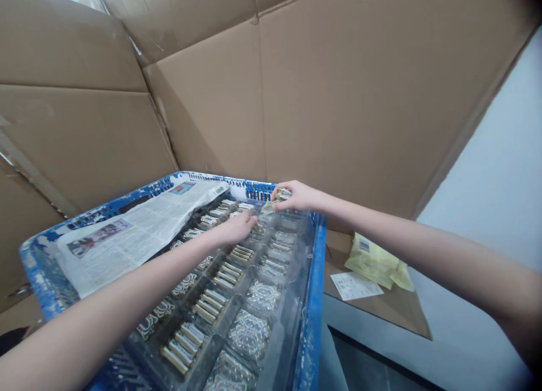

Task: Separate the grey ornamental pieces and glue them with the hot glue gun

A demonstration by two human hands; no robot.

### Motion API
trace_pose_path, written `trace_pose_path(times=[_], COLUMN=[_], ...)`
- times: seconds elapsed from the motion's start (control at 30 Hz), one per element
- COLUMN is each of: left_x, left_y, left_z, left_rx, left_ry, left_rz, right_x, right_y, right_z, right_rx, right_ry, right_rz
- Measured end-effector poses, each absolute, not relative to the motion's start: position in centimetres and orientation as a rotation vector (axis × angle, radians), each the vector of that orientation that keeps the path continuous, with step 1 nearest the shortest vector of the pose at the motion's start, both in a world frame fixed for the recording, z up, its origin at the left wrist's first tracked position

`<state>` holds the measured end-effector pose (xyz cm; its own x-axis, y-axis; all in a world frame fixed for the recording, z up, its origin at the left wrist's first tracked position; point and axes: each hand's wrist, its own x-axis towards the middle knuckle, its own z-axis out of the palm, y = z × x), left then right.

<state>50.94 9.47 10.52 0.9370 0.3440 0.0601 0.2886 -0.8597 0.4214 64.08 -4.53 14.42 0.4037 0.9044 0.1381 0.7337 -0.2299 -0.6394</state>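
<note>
A clear plastic compartment tray [234, 296] lies inside a blue crate [312, 301]. Its compartments hold ornate gold-and-white patterned pieces [249, 334], some lying flat, others standing on edge in rows. Over the tray's far end, my right hand [296, 196] has its fingers closed around several small patterned pieces [283, 194]. My left hand [240, 227] reaches to a compartment just left of it, fingers pinched at a small patterned piece [257, 228], partly hidden by the fingers.
A newspaper sheet [144, 227] covers the crate's left part. Tall cardboard walls [203, 114] stand behind and to the left. Right of the crate, yellow plastic packaging [376, 264] and a white printed paper [355, 285] lie on cardboard beside a white wall.
</note>
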Motion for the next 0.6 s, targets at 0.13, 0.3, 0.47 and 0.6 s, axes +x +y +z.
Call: trace_pose_path(times=[0.13,0.3,0.47,0.6], left_x=[50.7,51.2,51.3,51.2], left_y=[9.6,10.6,11.1,11.1], left_z=[10.7,10.9,10.7,10.5], left_rx=[2.753,2.817,2.829,2.822], left_ry=[0.276,0.158,0.115,-0.039], left_rz=[0.113,0.174,0.111,-0.046], right_x=[64.4,63.9,63.5,63.2], right_y=[-5.0,-4.8,-4.8,-4.6], right_z=[14.6,14.8,15.0,14.8], right_rx=[-2.017,-2.028,-2.054,-2.091], right_ry=[-1.359,-1.403,-1.426,-1.486], right_rz=[0.349,0.341,0.323,0.29])
